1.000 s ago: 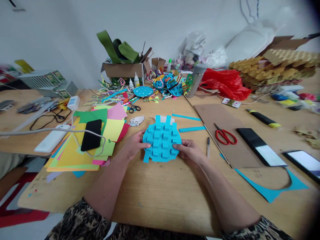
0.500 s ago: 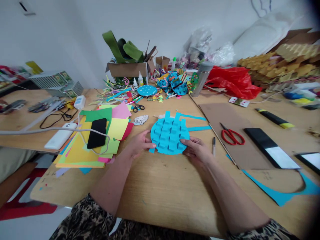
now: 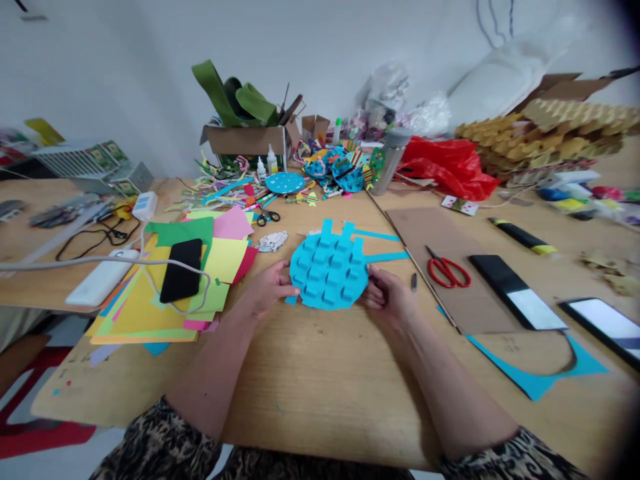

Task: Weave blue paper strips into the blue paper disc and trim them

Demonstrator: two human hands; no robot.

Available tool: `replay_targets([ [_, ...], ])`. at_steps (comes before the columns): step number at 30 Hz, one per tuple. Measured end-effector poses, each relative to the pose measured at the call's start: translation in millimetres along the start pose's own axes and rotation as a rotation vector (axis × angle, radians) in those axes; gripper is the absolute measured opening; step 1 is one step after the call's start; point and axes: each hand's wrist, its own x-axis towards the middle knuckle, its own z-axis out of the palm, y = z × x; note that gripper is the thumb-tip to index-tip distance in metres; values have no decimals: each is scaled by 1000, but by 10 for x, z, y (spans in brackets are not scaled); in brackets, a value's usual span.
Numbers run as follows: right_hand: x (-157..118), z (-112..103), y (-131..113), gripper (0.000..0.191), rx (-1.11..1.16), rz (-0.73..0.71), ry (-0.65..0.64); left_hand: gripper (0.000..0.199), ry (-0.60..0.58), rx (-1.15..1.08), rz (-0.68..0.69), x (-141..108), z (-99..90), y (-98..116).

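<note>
In front of me is a round blue paper piece [image 3: 329,272] with rows of raised paper folds across it, tilted up a little above the table. My left hand [image 3: 270,291] pinches its lower left edge, thumb on the front. On the opposite edge my right hand [image 3: 391,297] is closed, its fingers curled at the rim and partly behind the paper. Strip ends stick up from the top of the piece. Two loose-looking blue strips [image 3: 386,257] reach out to its right. A small patterned paper cutout [image 3: 273,241] lies beyond my left hand.
Coloured paper sheets [image 3: 150,320] under a black phone [image 3: 181,270] lie at left. To the right, red-handled scissors [image 3: 449,272] and a long black-and-white object [image 3: 517,292] rest on brown cardboard [image 3: 415,230]. Behind stand a steel bottle [image 3: 391,163] and a craft pile [image 3: 335,167].
My right thumb has slipped from the front of the blue paper piece to its right edge. The left hand keeps its pinch. The whole view has shifted slightly.
</note>
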Motion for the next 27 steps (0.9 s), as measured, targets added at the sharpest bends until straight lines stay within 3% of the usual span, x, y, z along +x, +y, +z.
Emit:
replay_targets([
  [9, -14, 38, -4, 42, -86, -69, 39, 69, 33, -20, 43, 18, -14, -28],
  [15, -13, 14, -25, 40, -147, -170, 31, 41, 14, 32, 74, 14, 20, 32],
  [19, -6, -12, -7, 29, -269, -244, 61, 37, 31, 54, 91, 6, 26, 45],
  [27, -13, -21, -6, 23, -605, -522, 145, 31, 143, 123, 275, 93, -29, -77],
])
